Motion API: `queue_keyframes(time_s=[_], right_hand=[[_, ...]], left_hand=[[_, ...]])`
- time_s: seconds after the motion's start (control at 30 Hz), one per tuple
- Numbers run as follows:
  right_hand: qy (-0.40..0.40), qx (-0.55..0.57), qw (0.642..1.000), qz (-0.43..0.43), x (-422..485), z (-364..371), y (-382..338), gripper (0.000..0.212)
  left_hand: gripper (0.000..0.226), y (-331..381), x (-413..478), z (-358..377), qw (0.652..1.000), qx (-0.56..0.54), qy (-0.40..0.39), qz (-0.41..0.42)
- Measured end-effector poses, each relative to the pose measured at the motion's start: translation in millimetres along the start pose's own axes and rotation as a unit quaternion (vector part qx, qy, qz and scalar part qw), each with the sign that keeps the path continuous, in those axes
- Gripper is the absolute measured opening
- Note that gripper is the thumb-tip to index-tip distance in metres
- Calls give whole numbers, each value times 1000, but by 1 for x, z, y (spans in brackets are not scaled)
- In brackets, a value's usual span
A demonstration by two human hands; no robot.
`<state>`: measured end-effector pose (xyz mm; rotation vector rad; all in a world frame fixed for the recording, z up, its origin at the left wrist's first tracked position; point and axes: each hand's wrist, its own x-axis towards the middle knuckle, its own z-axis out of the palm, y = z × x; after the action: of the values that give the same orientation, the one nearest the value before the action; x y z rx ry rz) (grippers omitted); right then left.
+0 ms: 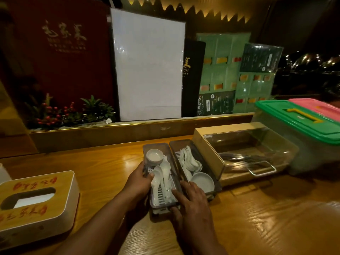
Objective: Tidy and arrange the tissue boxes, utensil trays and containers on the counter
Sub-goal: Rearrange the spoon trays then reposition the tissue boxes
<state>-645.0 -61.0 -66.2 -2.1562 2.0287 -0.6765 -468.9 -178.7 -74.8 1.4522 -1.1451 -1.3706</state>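
Note:
Two grey utensil trays stand side by side on the wooden counter [257, 218]. The left tray [156, 147] holds white spoons and a small white bowl. My left hand [139, 181] grips its left wall and my right hand [191, 201] grips its near right corner. The right tray [185, 143] holds several white spoons and a white bowl. A wooden tissue box [36, 201] with red lettering lies at the near left. Right of the trays sits a clear-lidded cutlery box [244, 153] with a metal handle.
A plastic container with a green lid [301, 124] stands at the far right, a pink lid [316, 105] behind it. Menus and a white board [149, 65] lean along the raised back ledge. A plant with red berries [70, 113] sits at back left.

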Motion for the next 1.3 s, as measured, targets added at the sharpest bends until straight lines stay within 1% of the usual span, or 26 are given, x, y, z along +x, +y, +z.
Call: queue_keyframes(time_s=[0.1, 0.23, 0.37, 0.5, 0.6, 0.77, 0.97, 1.07, 1.2, 1.3], right_hand=[[-12, 1, 1000, 1, 5, -2, 3, 61], [-5, -14, 1000, -6, 8, -1, 7, 59], [0, -7, 1000, -12, 13, 1, 12, 58], [-1, 3, 1000, -23, 17, 1, 18, 59], [1, 11, 999, -31, 16, 1, 21, 59], [7, 18, 999, -36, 17, 3, 25, 57], [9, 27, 999, -34, 16, 1, 29, 56], [9, 27, 999, -39, 16, -1, 27, 56], [-17, 11, 999, -40, 14, -4, 19, 68], [12, 17, 997, -72, 11, -2, -12, 68]], left_hand=[[56, -2, 7, 4, 1000, 0, -1, -4], [46, 13, -2, 12, 999, -22, 14, -20], [43, 18, -4, 18, 999, -17, 27, -7], [47, 18, -4, 21, 999, -13, 42, 5], [49, 18, -6, 22, 998, -29, 47, -1], [50, 19, -6, 23, 998, 0, 55, 7], [48, 21, -9, 26, 998, -28, 54, -7], [54, 26, -15, 19, 998, 38, 50, 32], [68, 30, -36, -1, 989, 119, 76, 50], [67, 34, -56, -37, 968, 205, 90, 116]])
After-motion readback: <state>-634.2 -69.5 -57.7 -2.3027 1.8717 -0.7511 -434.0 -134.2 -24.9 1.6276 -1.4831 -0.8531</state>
